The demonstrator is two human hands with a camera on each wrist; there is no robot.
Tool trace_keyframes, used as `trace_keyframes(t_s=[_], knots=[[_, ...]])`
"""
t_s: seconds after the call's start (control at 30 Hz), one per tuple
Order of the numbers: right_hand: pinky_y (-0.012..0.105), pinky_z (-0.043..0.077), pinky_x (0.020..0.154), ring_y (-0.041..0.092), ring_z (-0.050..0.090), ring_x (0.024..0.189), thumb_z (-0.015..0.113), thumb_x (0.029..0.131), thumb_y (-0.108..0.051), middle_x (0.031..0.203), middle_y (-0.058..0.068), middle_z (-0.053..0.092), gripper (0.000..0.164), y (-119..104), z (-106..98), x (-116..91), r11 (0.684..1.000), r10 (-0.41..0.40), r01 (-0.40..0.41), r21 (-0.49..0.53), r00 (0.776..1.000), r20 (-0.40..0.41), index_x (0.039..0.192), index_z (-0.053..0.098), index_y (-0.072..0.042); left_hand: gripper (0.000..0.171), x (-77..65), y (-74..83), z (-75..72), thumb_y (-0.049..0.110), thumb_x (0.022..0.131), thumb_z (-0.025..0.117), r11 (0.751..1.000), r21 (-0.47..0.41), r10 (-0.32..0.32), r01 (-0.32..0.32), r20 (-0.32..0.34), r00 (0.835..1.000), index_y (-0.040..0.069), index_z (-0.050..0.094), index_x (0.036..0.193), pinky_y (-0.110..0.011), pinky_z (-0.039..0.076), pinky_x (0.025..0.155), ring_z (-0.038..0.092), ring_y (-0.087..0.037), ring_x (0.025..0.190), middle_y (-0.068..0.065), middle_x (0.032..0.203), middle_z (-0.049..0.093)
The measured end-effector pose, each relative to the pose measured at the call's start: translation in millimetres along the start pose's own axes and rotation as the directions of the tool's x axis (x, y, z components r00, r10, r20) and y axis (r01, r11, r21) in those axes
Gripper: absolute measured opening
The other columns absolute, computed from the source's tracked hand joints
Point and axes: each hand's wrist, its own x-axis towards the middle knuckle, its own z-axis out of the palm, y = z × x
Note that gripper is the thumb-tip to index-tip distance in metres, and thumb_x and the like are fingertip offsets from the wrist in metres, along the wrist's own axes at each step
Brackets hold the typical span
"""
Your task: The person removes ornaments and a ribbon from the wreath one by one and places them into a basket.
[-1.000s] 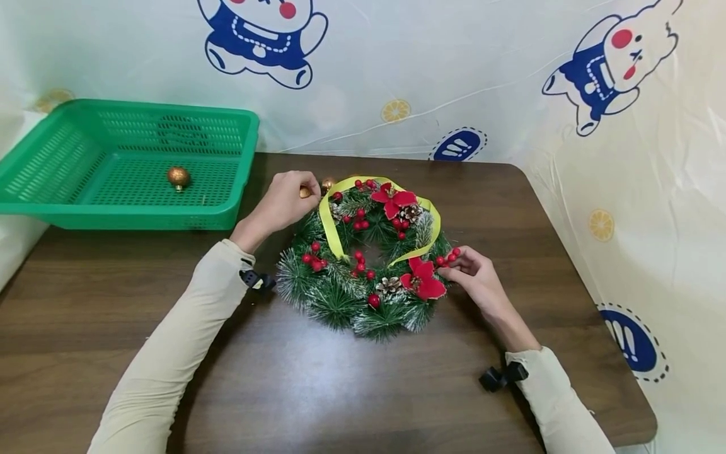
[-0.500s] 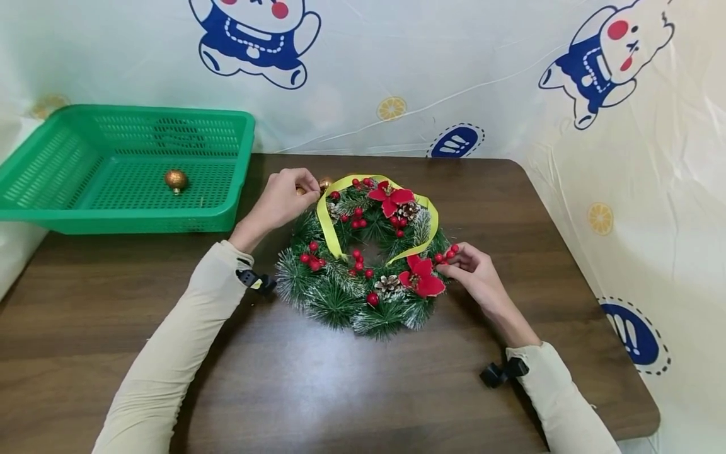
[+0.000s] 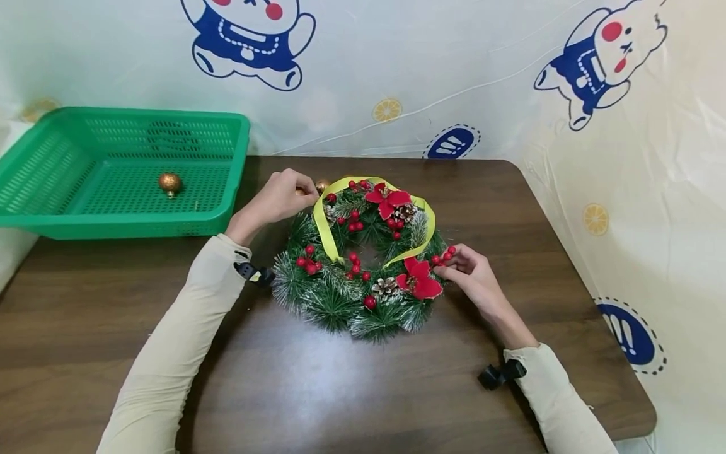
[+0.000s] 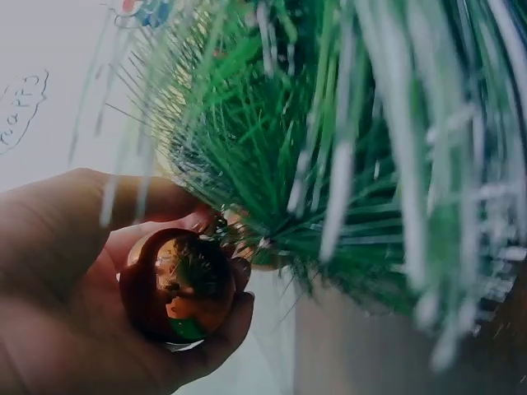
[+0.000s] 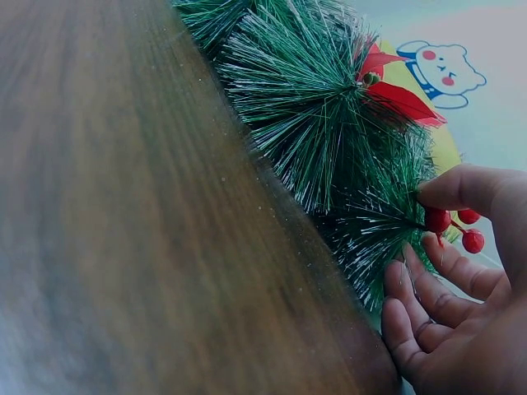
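A green Christmas wreath (image 3: pixel 334 309) with frosted tips, red berries, pinecones, red poinsettias and a yellow ribbon (image 3: pixel 326 230) lies on the table. At its far left edge my left hand (image 3: pixel 280 197) holds a shiny copper-gold bauble (image 4: pixel 185 288), thumb and fingertips at its cap against the needles. A second gold bauble (image 3: pixel 322 186) shows just beyond those fingertips. On the right side my right hand (image 3: pixel 476 279) pinches a sprig of red berries (image 5: pixel 438 220) between thumb and index finger, beside the lower poinsettia (image 3: pixel 418 279). Its other fingers curl under the wreath's edge.
A green plastic basket (image 3: pixel 227 211) stands at the back left, with one gold glitter bauble (image 3: pixel 170 183) inside. The brown wooden table (image 3: pixel 340 403) meets a white patterned sheet (image 3: pixel 351 63) at the back and right.
The head view has drifted slightly, so the scene sits a little further left. My left fingertips have shifted slightly at the bauble; the right hand keeps its hold on the berry sprig.
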Motion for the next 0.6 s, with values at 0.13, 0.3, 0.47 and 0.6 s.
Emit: trace_keyframes(t_s=[0.13, 0.3, 0.47, 0.6], knots=[[0.023, 0.053, 0.073, 0.016, 0.062, 0.080, 0.071, 0.092, -0.010, 0.091, 0.004, 0.068, 0.024, -1, 1, 0, 1.000, -0.002, 0.002, 0.001, 1.000, -0.001, 0.104, 0.056, 0.005, 0.017, 0.8, -7.0, -1.4, 0.014, 0.098, 0.062, 0.986, -0.155, -0.058, 0.063, 0.037, 0.998, 0.006, 0.076, 0.097, -0.035, 0.042, 0.069, 0.053, -0.022, 0.069, -0.010, 0.089, 0.069], [0.024, 0.053, 0.074, 0.017, 0.061, 0.081, 0.071, 0.092, -0.011, 0.092, 0.005, 0.068, 0.024, -2, 1, 0, 1.000, -0.001, 0.001, -0.011, 1.000, 0.003, 0.104, 0.056, 0.004, 0.021, 0.5, -13.5, -3.4, 0.020, 0.100, 0.061, 0.949, -0.280, -0.115, 0.144, 0.119, 0.986, 0.003, 0.072, 0.105, -0.033, 0.045, 0.070, 0.058, -0.024, 0.084, -0.013, 0.097, 0.068], [0.024, 0.053, 0.074, 0.017, 0.061, 0.081, 0.071, 0.092, -0.012, 0.093, 0.006, 0.067, 0.022, 0, 0, -1, 1.000, -0.003, 0.003, -0.022, 1.000, 0.000, 0.103, 0.057, 0.001, 0.022, -1.5, -11.6, -6.9, 0.017, 0.101, 0.059, 0.942, -0.295, -0.102, 0.163, 0.210, 0.972, -0.001, 0.068, 0.108, -0.034, 0.046, 0.078, 0.057, -0.025, 0.095, -0.014, 0.104, 0.065], [0.024, 0.053, 0.075, 0.018, 0.061, 0.082, 0.071, 0.093, -0.014, 0.094, 0.005, 0.067, 0.024, 0, 0, 0, 1.000, 0.000, 0.000, -0.028, 1.000, 0.004, 0.105, 0.057, 0.002, 0.020, -5.0, -12.3, -13.3, 0.016, 0.100, 0.059, 0.950, -0.261, -0.094, 0.169, 0.276, 0.957, -0.001, 0.068, 0.107, -0.037, 0.044, 0.084, 0.057, -0.027, 0.103, -0.015, 0.111, 0.066]])
